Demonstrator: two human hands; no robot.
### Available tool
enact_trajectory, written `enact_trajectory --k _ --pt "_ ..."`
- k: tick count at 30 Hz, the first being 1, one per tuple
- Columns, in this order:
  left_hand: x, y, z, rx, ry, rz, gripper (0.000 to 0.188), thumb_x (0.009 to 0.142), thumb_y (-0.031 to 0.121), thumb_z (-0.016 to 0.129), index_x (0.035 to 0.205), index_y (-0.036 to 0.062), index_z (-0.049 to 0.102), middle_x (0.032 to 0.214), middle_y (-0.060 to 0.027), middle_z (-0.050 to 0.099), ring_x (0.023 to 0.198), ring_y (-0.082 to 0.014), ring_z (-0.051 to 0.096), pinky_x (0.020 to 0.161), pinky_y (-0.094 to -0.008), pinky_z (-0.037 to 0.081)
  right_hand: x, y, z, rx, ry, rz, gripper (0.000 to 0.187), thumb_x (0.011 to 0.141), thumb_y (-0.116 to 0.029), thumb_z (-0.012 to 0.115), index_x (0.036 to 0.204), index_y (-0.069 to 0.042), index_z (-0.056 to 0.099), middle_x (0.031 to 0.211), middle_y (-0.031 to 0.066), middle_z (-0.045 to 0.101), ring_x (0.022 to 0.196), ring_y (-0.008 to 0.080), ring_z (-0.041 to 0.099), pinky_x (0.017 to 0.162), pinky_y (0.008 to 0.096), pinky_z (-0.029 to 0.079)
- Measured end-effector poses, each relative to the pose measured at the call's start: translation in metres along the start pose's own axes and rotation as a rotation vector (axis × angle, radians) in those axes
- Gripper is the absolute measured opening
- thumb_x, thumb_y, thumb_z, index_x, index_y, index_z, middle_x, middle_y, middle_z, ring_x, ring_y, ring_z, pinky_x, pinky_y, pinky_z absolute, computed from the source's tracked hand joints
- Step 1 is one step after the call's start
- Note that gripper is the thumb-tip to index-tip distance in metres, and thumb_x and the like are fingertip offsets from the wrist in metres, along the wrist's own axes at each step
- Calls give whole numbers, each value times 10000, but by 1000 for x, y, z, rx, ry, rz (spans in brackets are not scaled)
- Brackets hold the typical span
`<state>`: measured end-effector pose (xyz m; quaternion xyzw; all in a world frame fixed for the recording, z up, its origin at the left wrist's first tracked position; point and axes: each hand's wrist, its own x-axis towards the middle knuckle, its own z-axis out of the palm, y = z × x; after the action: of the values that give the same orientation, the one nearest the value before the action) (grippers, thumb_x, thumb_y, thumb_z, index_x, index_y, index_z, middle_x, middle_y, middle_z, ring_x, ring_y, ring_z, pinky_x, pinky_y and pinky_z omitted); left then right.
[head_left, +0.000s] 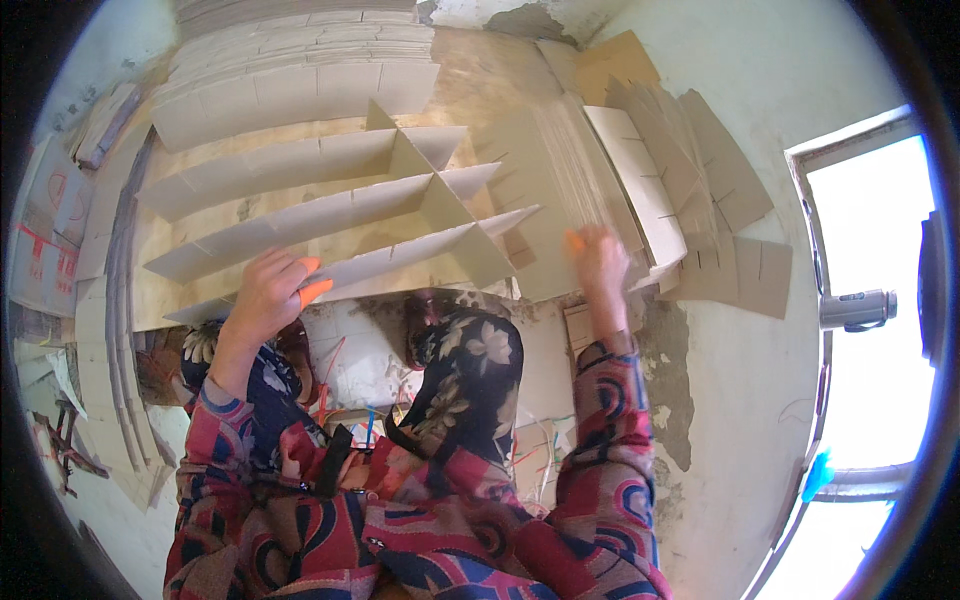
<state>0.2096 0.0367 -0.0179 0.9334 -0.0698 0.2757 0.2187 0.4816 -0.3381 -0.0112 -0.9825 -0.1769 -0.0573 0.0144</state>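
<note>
A grid of grey-brown cardboard strips (330,205) stands on edge on the wooden table. Three long strips run sideways, crossed near their right ends by one slotted strip (440,195). My left hand (265,292), with orange covers on the fingertips, grips the nearest long strip (400,262) left of its middle, thumb on the near side. My right hand (603,262), also with an orange fingertip cover, is over the near end of the stacked flat strips (560,170), right of the grid. Motion smears its fingers, so whether they hold anything is unclear.
Stacked cardboard strips (300,90) fill the table's back left. Slotted sheets (740,180) lean against the right wall beside a pale strip bundle (635,180). More cardboard (105,330) and a printed box (45,240) stand at left. A window (870,300) is at right.
</note>
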Motion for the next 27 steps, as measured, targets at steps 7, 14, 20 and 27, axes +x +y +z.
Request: enact_trajectory --k 7,14,20,27 --pt "6 8 -12 80 73 12 383 633 174 794 934 -2 637 851 -140 637 756 -318 588 681 -385 484 117 92 -91 -451 546 55 401 856 -143 540 1251 -113 477 1260 142 515 1199 313 464 944 465 398" --pt "3 10 -8 102 42 22 468 597 205 816 985 10 644 895 -139 640 818 -321 594 726 -406 487 171 148 -80 -347 73 242 387 846 -229 593 1205 -104 523 1115 158 617 1042 336 592 829 468 482" --pt "-8 8 -19 130 30 -72 500 601 219 808 1029 24 637 894 -127 632 826 -314 584 722 -401 475 154 142 -100 -384 511 194 309 869 -365 576 996 -89 632 959 177 656 933 347 628 761 482 499" --pt "-15 -1 -19 109 73 -67 467 644 212 775 1035 9 622 959 -125 646 874 -315 572 753 -390 464 135 114 -146 32 395 336 419 886 -401 569 933 13 611 782 195 630 780 348 634 697 479 464"
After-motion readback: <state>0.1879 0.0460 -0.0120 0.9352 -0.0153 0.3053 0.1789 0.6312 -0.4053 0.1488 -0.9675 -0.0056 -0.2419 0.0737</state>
